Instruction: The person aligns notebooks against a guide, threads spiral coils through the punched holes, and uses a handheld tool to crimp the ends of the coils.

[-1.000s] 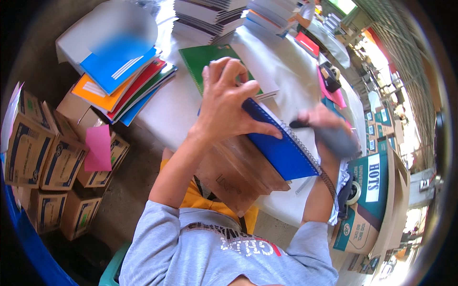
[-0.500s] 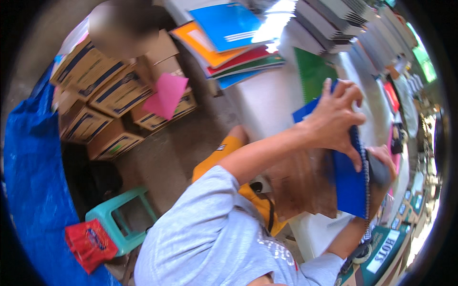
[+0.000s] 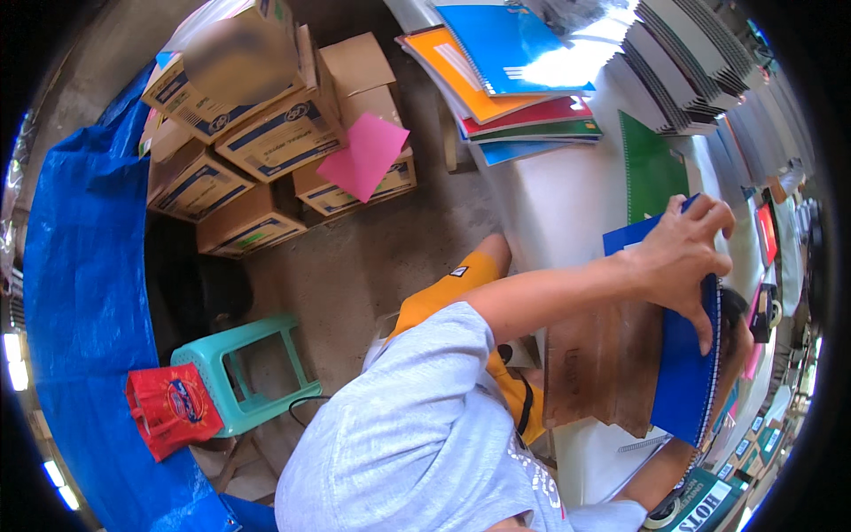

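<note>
My left hand reaches across and grips a blue spiral notebook, fingers curled over its far end and thumb against the cover near the coil. My right hand is beside the notebook's coiled edge, mostly hidden behind it, so its fingers cannot be made out. Left of the notebook and touching it lies a worn brown wooden board with dark marks. A green spiral notebook lies flat just beyond my left hand.
Coloured notebooks are piled on the white table, with stacks of spiral-bound notebooks at the far right. Cardboard boxes with a pink sheet stand at left. A teal stool, red bag and blue tarp are nearer.
The whole view has shifted, so the table, notebooks and boxes appear farther right. My left hand keeps its grip on the blue notebook. Less of my right hand shows now.
</note>
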{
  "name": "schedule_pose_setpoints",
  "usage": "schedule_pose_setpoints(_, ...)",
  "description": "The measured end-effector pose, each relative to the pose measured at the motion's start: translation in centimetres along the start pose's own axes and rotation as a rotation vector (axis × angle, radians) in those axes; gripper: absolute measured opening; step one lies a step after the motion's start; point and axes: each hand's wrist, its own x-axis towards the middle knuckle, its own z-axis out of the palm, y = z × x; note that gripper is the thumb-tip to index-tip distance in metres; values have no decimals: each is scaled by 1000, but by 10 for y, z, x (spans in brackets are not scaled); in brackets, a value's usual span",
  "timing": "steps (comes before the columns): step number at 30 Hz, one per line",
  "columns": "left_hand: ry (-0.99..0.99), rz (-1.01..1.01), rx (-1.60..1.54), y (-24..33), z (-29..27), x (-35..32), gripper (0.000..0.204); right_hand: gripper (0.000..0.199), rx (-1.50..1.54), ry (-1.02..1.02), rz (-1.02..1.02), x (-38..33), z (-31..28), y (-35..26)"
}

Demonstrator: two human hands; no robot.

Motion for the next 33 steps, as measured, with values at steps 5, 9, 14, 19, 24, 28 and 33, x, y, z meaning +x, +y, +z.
schedule_pose_setpoints(5, -11, 12, -216, 1, -6, 4, 71, 31, -266, -47, 11, 8, -18, 3)
schedule_pose_setpoints(9, -20, -36, -190, -19, -3, 2, 69, 19, -83, 256, 57, 8, -3, 15)
schedule_pose_setpoints(14, -64, -145, -262, -18, 18, 1, 66, 25, -494, -178, -113, 11, -7, -16)
schedule_pose_setpoints(19, -13, -85, -225, -14, 17, 3, 63, 27, -206, 8, -339, 0, -7, -23)
schedule_pose_setpoints(24, -62, -171, -291, -16, 11, 5, 63, 20, -144, 125, 69, 1, 4, -16)
schedule_pose_setpoints(28, -64, -200, -339, -20, 8, 2, 65, 25, -135, -119, -400, 22, 15, -42)
schedule_pose_setpoints(33, -21, -164, -295, -23, 6, 3, 67, 35, -59, -152, -547, 31, -1, -45)
